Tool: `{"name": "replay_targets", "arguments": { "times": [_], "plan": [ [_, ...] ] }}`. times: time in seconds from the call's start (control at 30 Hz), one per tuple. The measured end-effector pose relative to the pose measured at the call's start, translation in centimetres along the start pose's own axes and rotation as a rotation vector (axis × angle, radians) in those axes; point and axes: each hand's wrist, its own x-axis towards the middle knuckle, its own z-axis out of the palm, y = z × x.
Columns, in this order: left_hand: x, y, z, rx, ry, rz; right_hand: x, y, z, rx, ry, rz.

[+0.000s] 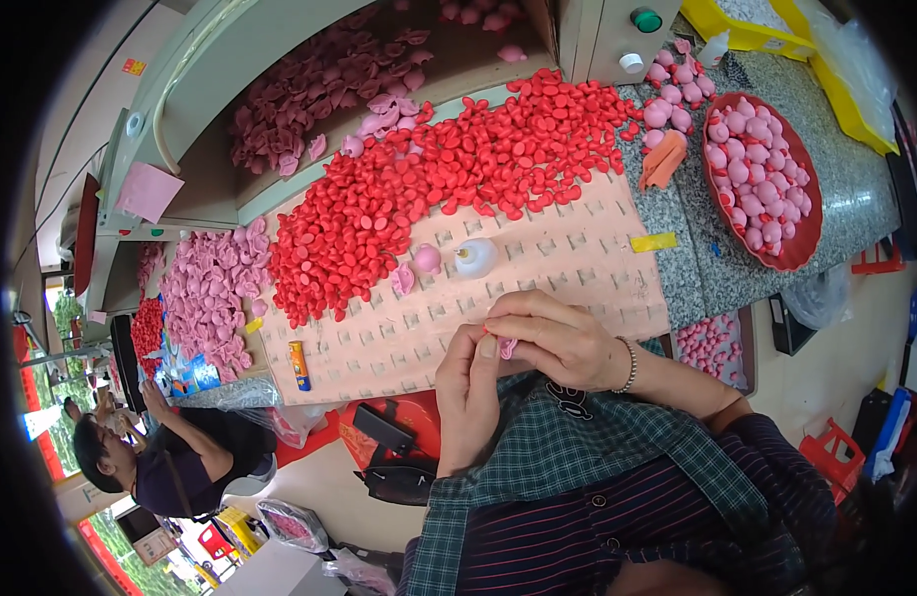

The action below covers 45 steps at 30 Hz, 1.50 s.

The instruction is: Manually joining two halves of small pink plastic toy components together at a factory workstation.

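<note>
My left hand (468,382) and my right hand (563,343) meet above the front of the worktable, fingers pinched together. Between them shows a small pink plastic piece (507,348), mostly covered by the fingertips; a speck of red shows beside it. Just beyond my hands stands a small translucent squeeze bottle (475,258) with a thin tip. Left of the bottle lie a round pink ball-shaped piece (428,259) and a curled pink piece (403,279). A broad heap of small red plastic pieces (379,189) spreads across the back of the mat.
The mat (578,248) is pale pink with dark marks. Pink curled parts (215,293) pile at left; more fill the shelf opening (300,99). A red basin (811,238) holds pink-and-red pieces at right. A glue-like tube (299,366) lies near the left edge. Another person (180,457) sits left.
</note>
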Motion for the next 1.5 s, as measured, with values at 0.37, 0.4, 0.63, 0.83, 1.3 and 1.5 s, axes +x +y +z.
{"name": "replay_targets", "arguments": {
  "times": [0.37, 0.4, 0.63, 0.83, 1.3, 1.5],
  "plan": [
    [0.9, -1.7, 1.3, 0.264, 0.202, 0.448, -1.3, 0.5, 1.4, 1.136, 0.223, 0.644],
    [0.9, -1.7, 1.2, 0.262, 0.208, 0.448, -1.2, 0.4, 1.2, 1.135, 0.218, 0.646],
    [1.1, -1.3, 0.8, 0.447, 0.228, 0.534, -1.0, 0.7, 0.9, 1.156, 0.147, 0.711],
    [0.6, -1.4, 0.7, 0.336, 0.181, 0.445, -0.8, -0.2, 2.3, 1.116, 0.281, 0.707],
    [1.3, -2.6, -0.9, -0.118, 0.017, 0.166, 0.3, -0.4, 2.7, 0.803, 0.293, 0.510],
    [0.9, -2.8, -0.6, -0.138, 0.080, 0.199, 0.2, -0.5, 2.6, 0.546, 0.199, 0.451]
  ]
}}
